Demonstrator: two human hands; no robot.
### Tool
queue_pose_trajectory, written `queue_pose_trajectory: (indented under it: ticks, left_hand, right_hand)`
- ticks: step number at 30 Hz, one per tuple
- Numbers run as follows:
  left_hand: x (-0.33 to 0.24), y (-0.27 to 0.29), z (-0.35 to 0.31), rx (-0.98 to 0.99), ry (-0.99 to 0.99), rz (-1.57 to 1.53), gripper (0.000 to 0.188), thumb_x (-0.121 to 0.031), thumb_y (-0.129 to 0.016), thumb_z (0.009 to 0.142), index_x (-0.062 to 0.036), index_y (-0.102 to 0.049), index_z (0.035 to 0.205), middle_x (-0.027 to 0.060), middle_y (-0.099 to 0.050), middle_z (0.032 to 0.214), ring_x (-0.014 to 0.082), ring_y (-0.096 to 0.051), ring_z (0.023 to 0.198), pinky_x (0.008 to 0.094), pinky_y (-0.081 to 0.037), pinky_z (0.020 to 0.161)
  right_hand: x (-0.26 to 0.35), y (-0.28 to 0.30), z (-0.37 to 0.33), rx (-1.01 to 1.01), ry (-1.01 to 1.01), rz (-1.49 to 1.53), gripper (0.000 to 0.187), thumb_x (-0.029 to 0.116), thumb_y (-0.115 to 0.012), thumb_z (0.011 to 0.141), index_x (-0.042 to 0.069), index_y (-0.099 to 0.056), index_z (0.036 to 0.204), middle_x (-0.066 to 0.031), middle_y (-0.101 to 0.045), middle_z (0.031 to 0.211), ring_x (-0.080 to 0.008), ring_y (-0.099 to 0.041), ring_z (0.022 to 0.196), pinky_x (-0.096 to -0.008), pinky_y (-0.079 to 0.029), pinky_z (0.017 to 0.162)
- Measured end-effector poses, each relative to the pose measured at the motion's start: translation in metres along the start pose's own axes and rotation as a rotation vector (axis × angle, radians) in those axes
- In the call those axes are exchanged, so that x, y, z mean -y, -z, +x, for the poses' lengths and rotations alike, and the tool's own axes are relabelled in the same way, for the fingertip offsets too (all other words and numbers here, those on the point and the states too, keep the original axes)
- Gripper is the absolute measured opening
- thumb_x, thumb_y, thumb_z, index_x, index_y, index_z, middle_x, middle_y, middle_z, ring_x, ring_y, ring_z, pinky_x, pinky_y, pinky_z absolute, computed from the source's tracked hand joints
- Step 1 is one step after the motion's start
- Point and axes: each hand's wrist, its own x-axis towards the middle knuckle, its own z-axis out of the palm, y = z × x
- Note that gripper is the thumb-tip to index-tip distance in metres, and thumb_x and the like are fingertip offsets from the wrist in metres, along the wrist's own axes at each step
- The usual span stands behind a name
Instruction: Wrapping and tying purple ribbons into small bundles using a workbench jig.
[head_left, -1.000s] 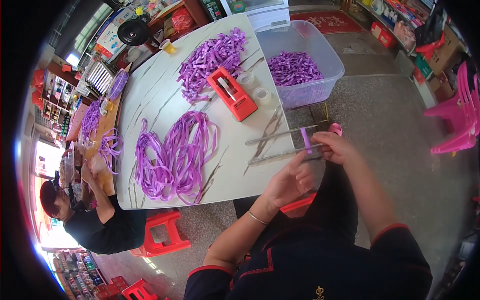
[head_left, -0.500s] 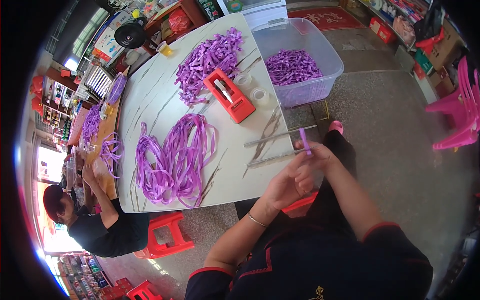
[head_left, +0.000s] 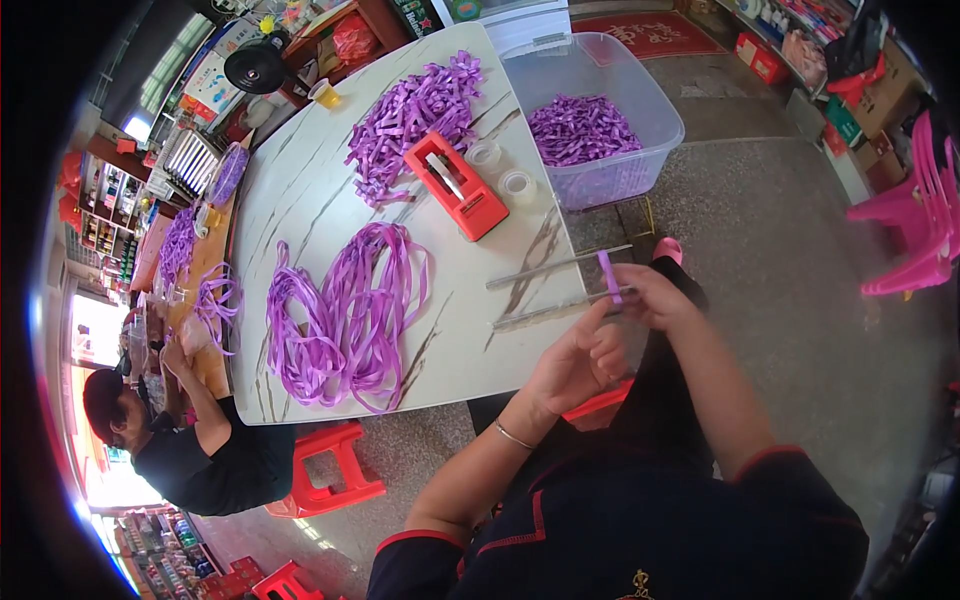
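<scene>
Two thin metal rods (head_left: 540,271) stick out past the table's right edge, side by side. A short purple ribbon strip (head_left: 608,275) lies across them near their outer ends. My right hand (head_left: 655,297) is closed at the strip, its fingertips pinching by the rod ends. Just below, my left hand (head_left: 580,362) has its thumb and forefinger up at the strip's lower end, with the other fingers curled in. On the table, a red tape dispenser (head_left: 462,190) stands beyond the rods, and looped long purple ribbons (head_left: 350,320) lie to the left.
A heap of folded purple ribbon pieces (head_left: 420,120) covers the table's far part. Beside it are two small clear cups (head_left: 516,184) and a cup of yellow liquid (head_left: 325,94). A clear plastic bin (head_left: 625,180) holds more pieces. Another person (head_left: 200,440) works at the left.
My right hand has moved up slightly along the strip, and my left hand sits a little lower. The strip stays across the rods. The whole view has shifted a little.
</scene>
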Motion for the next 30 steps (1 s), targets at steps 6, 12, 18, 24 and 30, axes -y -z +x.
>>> queue_pose_trajectory:
  ticks: [6, 12, 18, 24, 30]
  left_hand:
    - [0.0, 0.0, 0.001, -0.017, -0.002, 0.007, 0.044, -0.01, -0.047, 0.079, -0.0163, -0.044, 0.123, -0.0013, -0.033, 0.066, 0.0119, -0.035, 0.063, 0.0244, -0.032, 0.062]
    - [-0.001, -0.001, -0.001, -0.038, -0.005, 0.011, 0.044, -0.009, -0.047, 0.079, -0.0167, -0.044, 0.123, -0.001, -0.032, 0.066, 0.0124, -0.034, 0.063, 0.0248, -0.031, 0.061]
    - [0.0, 0.0, 0.0, -0.019, -0.004, -0.01, 0.043, -0.009, -0.046, 0.08, -0.0172, -0.045, 0.122, -0.0013, -0.032, 0.066, 0.0125, -0.034, 0.063, 0.0247, -0.031, 0.062]
    - [0.0, -0.001, 0.0, -0.011, -0.009, -0.002, 0.044, -0.009, -0.046, 0.08, -0.0168, -0.043, 0.124, -0.0013, -0.033, 0.066, 0.0126, -0.035, 0.063, 0.0248, -0.032, 0.062]
    - [-0.001, 0.0, -0.001, -0.006, -0.012, 0.033, 0.049, -0.01, -0.046, 0.08, -0.0157, -0.039, 0.128, -0.0018, -0.033, 0.066, 0.0118, -0.035, 0.063, 0.0241, -0.032, 0.062]
  right_hand:
    - [0.019, -0.019, -0.032, -0.521, 0.694, -0.868, 0.028, 0.036, -0.058, 0.082, 0.008, -0.059, 0.077, 0.001, -0.042, 0.056, -0.0078, -0.044, 0.049, -0.0261, -0.034, 0.045]
    - [0.027, -0.061, -0.043, -0.719, 0.837, -1.313, 0.028, 0.033, -0.068, 0.073, 0.007, -0.058, 0.07, -0.0026, -0.053, 0.061, -0.0169, -0.054, 0.056, -0.03, -0.041, 0.051]
    - [0.022, -0.023, -0.025, -0.446, 0.566, -0.92, 0.026, 0.03, -0.067, 0.076, 0.006, -0.058, 0.073, 0.0021, -0.048, 0.057, -0.0116, -0.052, 0.058, -0.0277, -0.039, 0.049]
    - [0.02, 0.006, -0.005, -0.056, 0.036, -0.185, 0.02, 0.028, -0.064, 0.081, 0.008, -0.06, 0.084, 0.0026, -0.057, 0.071, -0.0096, -0.053, 0.064, -0.0229, -0.043, 0.059]
    - [-0.025, 0.01, 0.025, 0.224, 0.032, 0.301, 0.015, 0.026, -0.062, 0.084, 0.013, -0.06, 0.091, 0.0034, -0.06, 0.081, -0.0066, -0.055, 0.071, -0.0208, -0.042, 0.061]
